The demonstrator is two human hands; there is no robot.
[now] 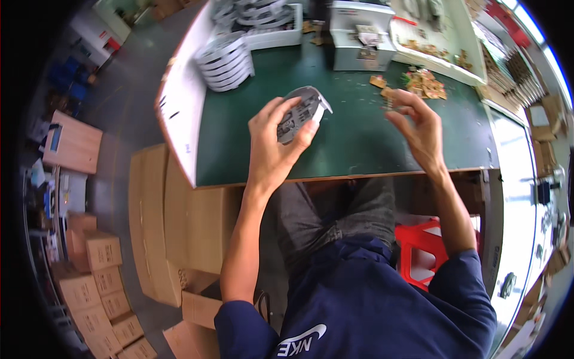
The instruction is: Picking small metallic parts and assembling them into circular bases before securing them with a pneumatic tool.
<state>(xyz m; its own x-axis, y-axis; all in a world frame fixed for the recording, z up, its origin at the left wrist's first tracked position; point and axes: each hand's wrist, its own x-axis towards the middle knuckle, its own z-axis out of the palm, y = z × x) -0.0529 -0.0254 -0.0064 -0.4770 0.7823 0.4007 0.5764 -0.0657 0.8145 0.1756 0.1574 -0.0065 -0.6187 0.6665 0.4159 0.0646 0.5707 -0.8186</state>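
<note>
the left hand (270, 142) clasps a grey part (291, 124) over the green table (353, 146); the right hand (423, 125) curls, its grip unclear, just beside small brassy pieces (426, 85). stacked white curved parts (224, 61) stand left, a grey box (347, 58) beyond.

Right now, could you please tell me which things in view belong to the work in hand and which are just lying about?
In use, it seems:
grey part in the left hand
brass-coloured pieces near the right hand

Apparently just lying about:
large cardboard box
stacked cartons at far left
</note>
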